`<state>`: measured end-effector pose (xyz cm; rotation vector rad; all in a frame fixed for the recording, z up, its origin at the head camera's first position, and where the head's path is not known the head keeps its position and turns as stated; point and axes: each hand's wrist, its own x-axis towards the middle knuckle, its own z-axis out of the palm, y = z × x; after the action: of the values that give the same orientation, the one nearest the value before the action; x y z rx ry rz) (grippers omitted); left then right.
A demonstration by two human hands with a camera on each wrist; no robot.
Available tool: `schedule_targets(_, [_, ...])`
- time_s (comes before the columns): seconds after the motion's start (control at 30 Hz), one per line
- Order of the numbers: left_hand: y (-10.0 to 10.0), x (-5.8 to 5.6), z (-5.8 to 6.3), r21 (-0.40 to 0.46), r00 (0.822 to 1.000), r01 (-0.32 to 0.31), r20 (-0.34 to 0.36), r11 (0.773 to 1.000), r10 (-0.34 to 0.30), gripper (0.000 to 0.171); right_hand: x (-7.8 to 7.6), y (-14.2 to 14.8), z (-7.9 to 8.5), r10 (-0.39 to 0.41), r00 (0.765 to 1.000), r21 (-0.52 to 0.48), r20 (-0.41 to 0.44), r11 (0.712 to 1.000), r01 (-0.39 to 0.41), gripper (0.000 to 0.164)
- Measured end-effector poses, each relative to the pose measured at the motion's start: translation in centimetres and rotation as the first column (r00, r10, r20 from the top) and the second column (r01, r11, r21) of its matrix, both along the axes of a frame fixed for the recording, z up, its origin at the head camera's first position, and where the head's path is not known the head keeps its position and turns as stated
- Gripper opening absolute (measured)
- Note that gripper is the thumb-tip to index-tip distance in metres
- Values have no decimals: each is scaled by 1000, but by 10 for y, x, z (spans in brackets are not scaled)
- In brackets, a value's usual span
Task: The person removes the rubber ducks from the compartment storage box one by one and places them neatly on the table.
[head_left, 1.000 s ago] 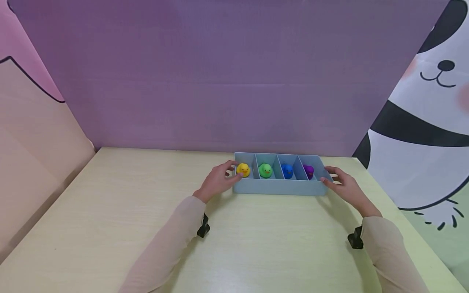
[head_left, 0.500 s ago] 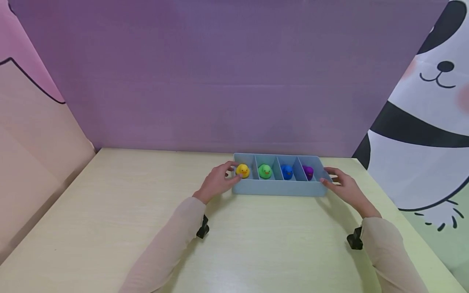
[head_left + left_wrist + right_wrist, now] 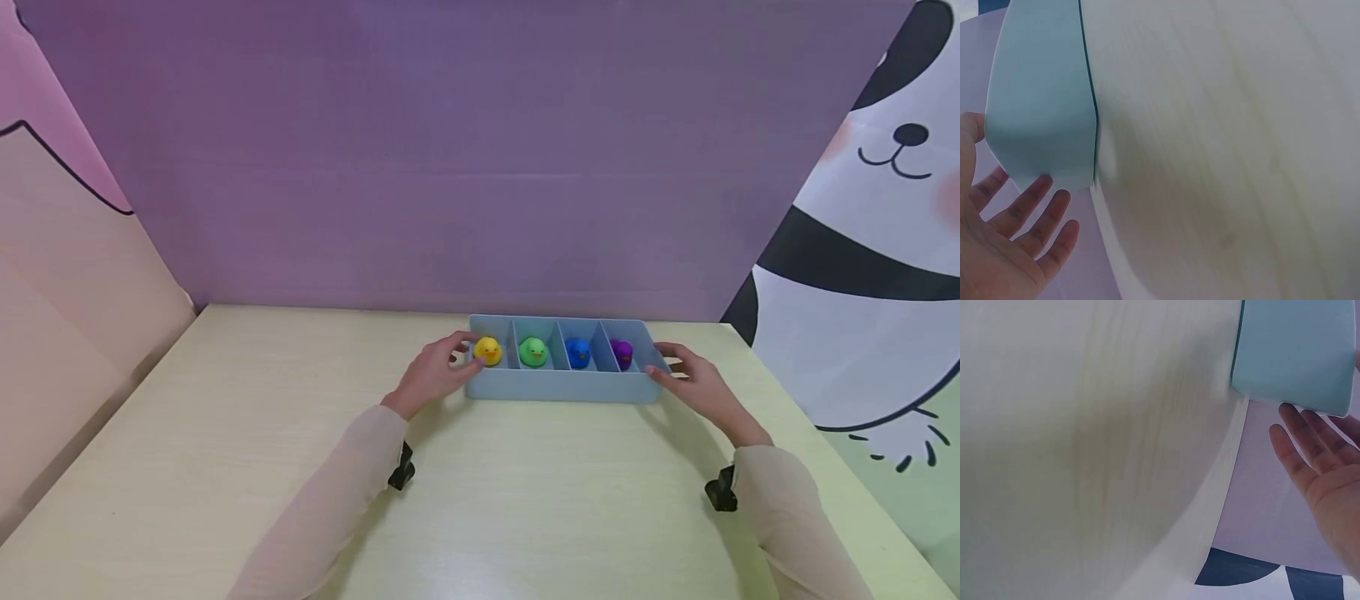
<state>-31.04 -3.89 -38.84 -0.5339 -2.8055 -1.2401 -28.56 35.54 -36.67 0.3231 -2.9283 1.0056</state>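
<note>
A pale blue divided box (image 3: 562, 387) sits near the table's back edge, a small toy duck in each compartment. From left to right they are a yellow duck (image 3: 488, 351), a green duck (image 3: 533, 352), a blue duck (image 3: 578, 353) and a purple duck (image 3: 622, 354). My left hand (image 3: 429, 372) holds the box's left end, thumb at the front rim and fingers along the end wall. At the opposite end, my right hand (image 3: 703, 390) grips the box likewise. Both wrist views show fingertips against the box's end; the ducks are hidden there.
The light wooden table (image 3: 525, 500) ends at the back against a purple wall (image 3: 465, 167). A panda-printed panel (image 3: 870, 333) flanks its right side, and a beige panel (image 3: 82, 358) its left. A black wrist camera (image 3: 402, 467) sits under each sleeve.
Both hands and the box with its ducks have shifted slightly to the left, mostly within the last half second. The hold at each end looks the same.
</note>
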Motion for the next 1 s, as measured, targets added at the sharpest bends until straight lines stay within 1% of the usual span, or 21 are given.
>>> schedule_targets(0.17, [-7,3,2,-2,1000,6,-16,1000,-6,47,-1,-4,-2,20,1000,0,-9,1000,-20,63])
schedule_targets(0.33, [-15,3,1,-24,999,3,-35,1000,-4,46,-1,-10,-1,29,999,2,-19,1000,-29,62])
schedule_targets(0.7, [-28,5,2,-51,1000,-8,-21,999,7,48,-2,-21,-2,32,999,7,-25,999,-32,62])
schedule_targets(1.0, [-42,10,2,-69,999,-7,-34,998,5,47,-3,-31,-4,51,998,10,-26,999,-51,62])
